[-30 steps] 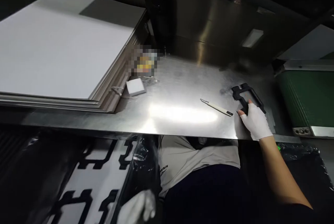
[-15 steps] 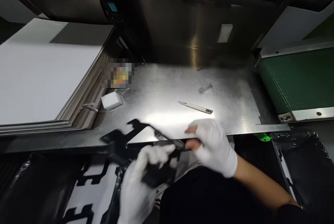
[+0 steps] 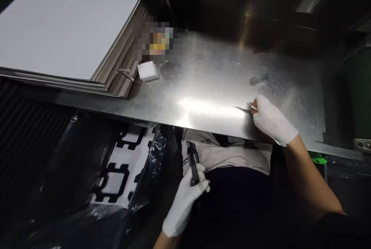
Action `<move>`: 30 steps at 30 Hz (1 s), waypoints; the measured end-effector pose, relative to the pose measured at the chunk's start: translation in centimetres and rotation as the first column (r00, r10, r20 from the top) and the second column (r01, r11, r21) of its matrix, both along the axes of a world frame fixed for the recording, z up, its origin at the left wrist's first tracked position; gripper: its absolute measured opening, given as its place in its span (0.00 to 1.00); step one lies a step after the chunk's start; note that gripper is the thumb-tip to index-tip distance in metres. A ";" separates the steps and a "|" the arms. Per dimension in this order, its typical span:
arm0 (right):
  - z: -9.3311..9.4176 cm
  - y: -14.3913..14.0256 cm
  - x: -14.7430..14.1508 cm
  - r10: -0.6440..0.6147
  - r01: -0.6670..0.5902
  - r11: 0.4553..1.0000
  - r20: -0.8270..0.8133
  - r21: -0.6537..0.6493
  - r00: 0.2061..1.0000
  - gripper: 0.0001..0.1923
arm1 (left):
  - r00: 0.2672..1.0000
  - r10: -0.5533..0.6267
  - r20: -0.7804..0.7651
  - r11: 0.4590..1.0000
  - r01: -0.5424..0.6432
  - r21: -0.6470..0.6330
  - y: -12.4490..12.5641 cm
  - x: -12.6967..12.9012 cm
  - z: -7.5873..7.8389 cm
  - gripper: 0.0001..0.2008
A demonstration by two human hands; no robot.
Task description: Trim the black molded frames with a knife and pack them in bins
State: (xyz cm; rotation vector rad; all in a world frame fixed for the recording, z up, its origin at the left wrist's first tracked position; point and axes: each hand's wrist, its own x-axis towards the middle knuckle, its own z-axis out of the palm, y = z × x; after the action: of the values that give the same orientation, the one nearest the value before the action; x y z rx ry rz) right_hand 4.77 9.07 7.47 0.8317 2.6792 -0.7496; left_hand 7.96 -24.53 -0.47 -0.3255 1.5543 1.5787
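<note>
My right hand, in a white glove, rests on the steel table and closes around the small white-handled craft knife, whose tip pokes out to the left of the fingers. My left hand, also gloved, is below the table edge over my lap and grips a black plastic frame part, seen edge-on and pointing up. The rest of that part is hidden by my glove.
A thick stack of white sheets lies at the table's left. A small white block sits beside it. Below the table on the left, black frame parts lie on white sheet inside black plastic. A green conveyor borders the right.
My right hand left the black frame part and went back onto the table, closing on the knife. My left hand lowered the part to my lap. The camera tilted down and left.
</note>
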 end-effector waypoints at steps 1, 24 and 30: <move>0.5 -0.2 1.4 -0.020 0.021 0.997 0.011 -0.070 1.000 0.03 | 1.000 -0.008 -0.005 1.000 0.008 -0.013 0.4 0.2 -0.3 0.19; -7.9 -14.9 8.5 0.430 -0.214 0.735 0.199 -0.644 0.881 0.25 | 0.945 -0.303 -0.127 0.945 0.280 -0.168 2.4 0.6 -1.1 0.01; -8.5 -15.9 9.1 0.268 -0.041 0.757 0.252 -0.652 0.930 0.26 | 0.963 -0.259 -0.069 0.955 0.245 -0.164 2.4 0.7 -1.6 0.02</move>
State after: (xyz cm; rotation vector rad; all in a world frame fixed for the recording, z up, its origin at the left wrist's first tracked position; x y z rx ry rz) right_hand 13.91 -6.82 -0.99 0.4803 1.9456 -1.2478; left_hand 8.61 -22.15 -2.07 -0.1338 1.7184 1.2933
